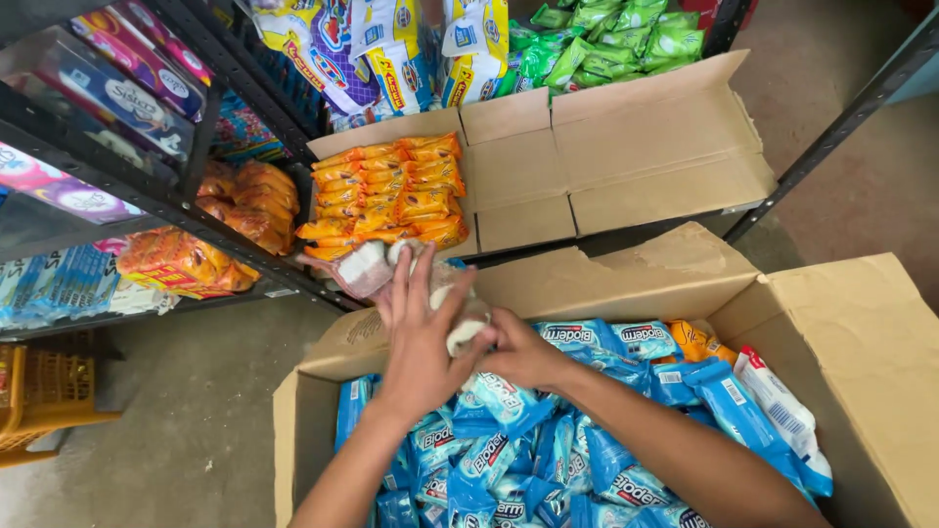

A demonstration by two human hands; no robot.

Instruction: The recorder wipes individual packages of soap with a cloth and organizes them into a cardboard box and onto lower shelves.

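Item: clutch of small white packets [452,311], soft and crinkled, held above the far left corner of a large open cardboard box [861,342]. The left hand [421,347] lies flat over the bundle, fingers [416,279] spread and pressing on it; the right hand [523,354] is curled against the packets from the other side, fingers clenched on the bundle.

Box contents: glossy blue plastic packs [548,450], pillow-shaped, heaped loosely, with a few orange packs [696,342] and a red-and-white pack [778,406] toward the right wall. The raised back flap of this box stands between the hands and the stock beyond.

Beyond: a second, shallower carton [626,156] with flaps splayed, holding tidy rows of shiny orange sachets [391,191] at its left end (the rest of it bare corrugated board). Behind it, green pouches [606,39] and yellow-blue-white bags [391,49].

Left: dark metal shelving [196,210] carrying orange wrapped goods [240,200], pink and purple boxes [127,68], pale blue packs [54,279]. A yellow plastic basket [44,391] sits on the grey concrete floor [196,411].
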